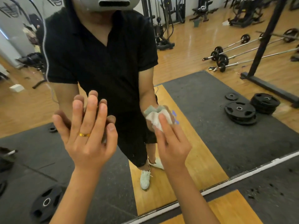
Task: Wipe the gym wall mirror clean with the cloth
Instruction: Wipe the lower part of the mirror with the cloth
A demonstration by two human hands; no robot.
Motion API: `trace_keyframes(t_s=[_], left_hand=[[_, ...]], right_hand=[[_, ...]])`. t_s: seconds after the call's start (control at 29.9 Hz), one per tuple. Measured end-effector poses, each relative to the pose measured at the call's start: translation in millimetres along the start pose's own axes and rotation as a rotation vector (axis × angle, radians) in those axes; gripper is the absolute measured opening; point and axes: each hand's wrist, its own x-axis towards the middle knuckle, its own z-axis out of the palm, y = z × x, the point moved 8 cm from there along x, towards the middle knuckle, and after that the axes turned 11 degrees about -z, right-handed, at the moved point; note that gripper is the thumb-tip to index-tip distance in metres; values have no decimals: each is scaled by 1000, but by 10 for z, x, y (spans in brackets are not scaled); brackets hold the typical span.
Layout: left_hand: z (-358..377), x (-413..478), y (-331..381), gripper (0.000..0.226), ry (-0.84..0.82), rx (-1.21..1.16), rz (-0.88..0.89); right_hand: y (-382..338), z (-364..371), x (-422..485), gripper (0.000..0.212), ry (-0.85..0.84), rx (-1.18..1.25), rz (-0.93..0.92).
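A person stands close to a gym wall mirror, seen from a camera on their own head, with both forearms reaching forward to the glass.

The left hand is raised with its fingers straight and fanned wide, holding nothing. The fingertips appear to meet their own reflection, so the hand seems to rest on the glass, probably to steady the body while the other arm works. A gold ring sits on one finger.

The right hand presses a bunched white and grey cloth against the mirror, at about the waist height of the reflected figure. One finger lies fairly straight across the cloth. The outer fingers are blurred and the thumb is hidden, so whether it also pinches the fabric cannot be told. The flat press likely keeps as much cloth as possible on the glass.

The mirror reflects the person in dark clothes, stacked weight plates on a dark mat and barbells on a wooden floor. Wiping looks to be under way, low on the glass.
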Motion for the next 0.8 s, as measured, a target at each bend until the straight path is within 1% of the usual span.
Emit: trace_keyframes(t_s=[0.03,0.07,0.13,0.2,0.23,0.3,0.4,0.5,0.53,0.57,0.6,0.64,0.67,0.7,0.8], left_hand=[[6,-1,-2,53,-2,-7,-1],[12,-2,-10,54,-11,-12,-11],[23,-6,-18,55,-30,-20,-28],[23,-10,-3,53,-35,-22,-29],[21,-15,-8,52,-36,-23,-33],[17,-17,-17,50,-27,-33,-36],[25,-11,-14,52,-31,-62,-30],[10,-20,-11,53,-33,-88,-39],[9,-16,-14,51,-35,-93,-42],[10,-10,-17,50,-37,-101,-42],[13,-8,-22,50,-46,-117,-44],[15,-11,-23,51,-58,-136,-49],[18,-14,-23,52,-70,-152,-55],[16,-15,-23,53,-78,-163,-59],[58,-55,-58,56,-96,-163,-77]], right_hand=[[166,-105,53,33,47,-55,34],[373,-230,93,33,115,-83,127],[712,-438,155,34,277,-49,361],[757,-451,151,34,373,-21,513],[651,-381,129,35,375,-12,528],[288,-178,47,36,310,15,439],[-110,66,-118,35,132,33,250],[-60,8,-54,27,17,-106,-77],[87,-71,-39,25,21,-171,-130],[309,-181,-27,25,47,-239,-112],[579,-318,-18,29,88,-298,-31],[845,-466,-18,33,143,-327,90],[1059,-591,-25,35,194,-319,206],[1192,-669,-33,33,222,-293,281],[1260,-679,-21,35,215,-154,352]])
